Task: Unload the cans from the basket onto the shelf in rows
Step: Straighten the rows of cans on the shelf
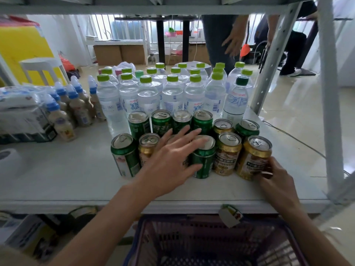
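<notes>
Green and gold cans stand in two rows on the white shelf (pixel 57 169). My left hand (pixel 172 162) lies spread over the front row, its straight fingers touching the top of a green can (pixel 203 160) and its thumb against that can's side. My right hand (pixel 272 177) holds the lower side of the gold can (pixel 254 158) at the row's right end, fingers curled round it. Another gold can (pixel 227 154) stands between those two. A purple basket (pixel 211 244) sits below the shelf edge, and I see no cans in it.
Water bottles with green caps (pixel 172 93) stand behind the cans. Small blue-capped bottles (pixel 76 106) and wrapped packs (pixel 21 110) fill the left. A white shelf post (pixel 330 93) rises at the right. Another person (pixel 232 43) stands beyond the shelf.
</notes>
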{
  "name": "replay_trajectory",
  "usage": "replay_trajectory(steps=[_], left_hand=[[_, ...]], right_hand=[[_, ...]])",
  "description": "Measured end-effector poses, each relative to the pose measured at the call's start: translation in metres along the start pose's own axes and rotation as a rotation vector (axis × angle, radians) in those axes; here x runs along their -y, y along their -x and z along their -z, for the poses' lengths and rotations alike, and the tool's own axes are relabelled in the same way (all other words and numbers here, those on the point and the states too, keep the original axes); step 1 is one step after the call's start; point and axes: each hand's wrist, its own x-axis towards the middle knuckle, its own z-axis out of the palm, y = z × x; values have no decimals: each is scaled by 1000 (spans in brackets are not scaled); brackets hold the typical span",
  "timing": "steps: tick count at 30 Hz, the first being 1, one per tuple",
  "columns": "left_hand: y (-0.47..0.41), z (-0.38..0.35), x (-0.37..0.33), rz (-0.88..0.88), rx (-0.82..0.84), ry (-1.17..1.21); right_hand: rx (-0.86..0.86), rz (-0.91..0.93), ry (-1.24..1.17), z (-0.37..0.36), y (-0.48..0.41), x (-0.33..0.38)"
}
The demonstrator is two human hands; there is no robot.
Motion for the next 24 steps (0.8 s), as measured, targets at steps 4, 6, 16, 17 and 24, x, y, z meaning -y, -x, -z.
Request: replay_trajectory(steps=[4,6,16,17,24], left_hand=[[-2,-16,1,-8,-30,-41],[-5,-16,0,15,-52,-32],[-46,-44,-48,-10,16,-149],[-46,-48,-46,-18,-7,-157],[-45,-50,-29,-38,-87,94]], right_hand=[[-2,38,-4,-1,0,-4],[-33,60,20,-3,-2,-9],[-109,117,90,-15,-5,-18],[-94,112,82,-13,-5,-19],[-99,92,78,-16,-6,-21]])
